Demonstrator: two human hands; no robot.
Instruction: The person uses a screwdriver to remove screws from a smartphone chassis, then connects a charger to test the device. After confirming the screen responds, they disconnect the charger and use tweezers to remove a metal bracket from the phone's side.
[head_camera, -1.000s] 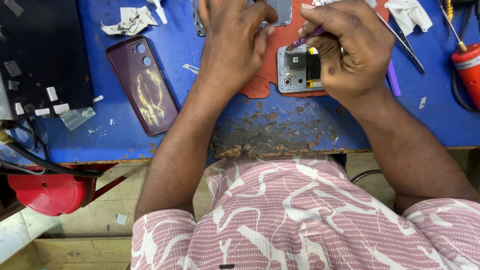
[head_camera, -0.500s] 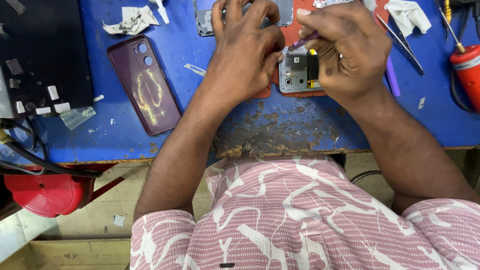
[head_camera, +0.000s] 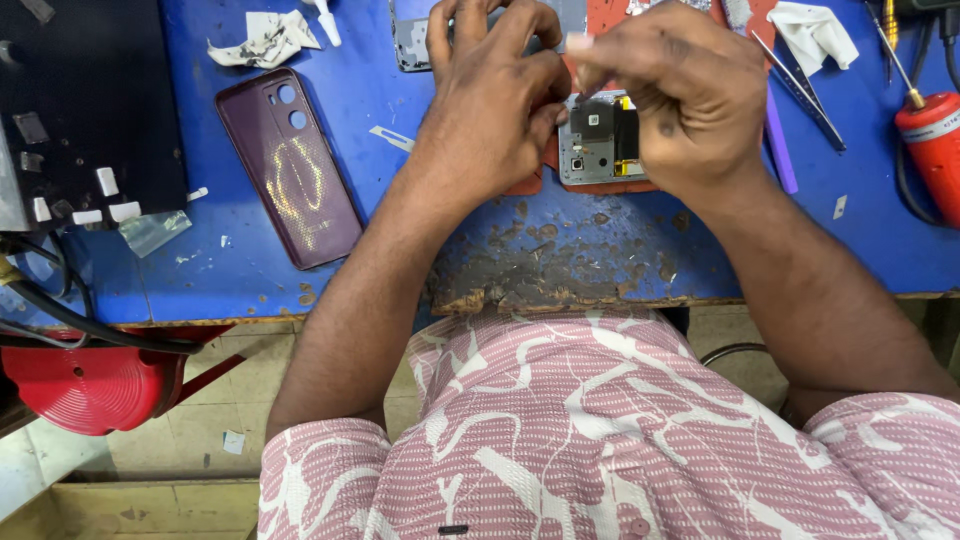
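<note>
An opened phone (head_camera: 600, 145) with its inner board and black parts bare lies on a red mat (head_camera: 525, 187) on the blue worktable (head_camera: 240, 270). My left hand (head_camera: 490, 100) curls around the phone's left edge, thumb tip against it. My right hand (head_camera: 685, 100) hovers over the phone's right side, its thumb and forefinger pinched together just above the phone's top. Whether anything sits in that pinch is hidden. A maroon phone back cover (head_camera: 290, 165) lies to the left, apart from both hands.
Tweezers (head_camera: 800, 75), a thin purple tool (head_camera: 778, 150) and a red-handled tool (head_camera: 930, 140) lie at the right. A black unit (head_camera: 90, 100) stands at the left, crumpled paper (head_camera: 265, 35) behind the cover. The table's near edge is chipped (head_camera: 560, 270). A red stool (head_camera: 90, 385) is below left.
My right hand has lifted off the phone and drawn its pinch upward, uncovering the board. The purple tool seen in it earlier no longer shows. My left hand stays at the phone's left edge.
</note>
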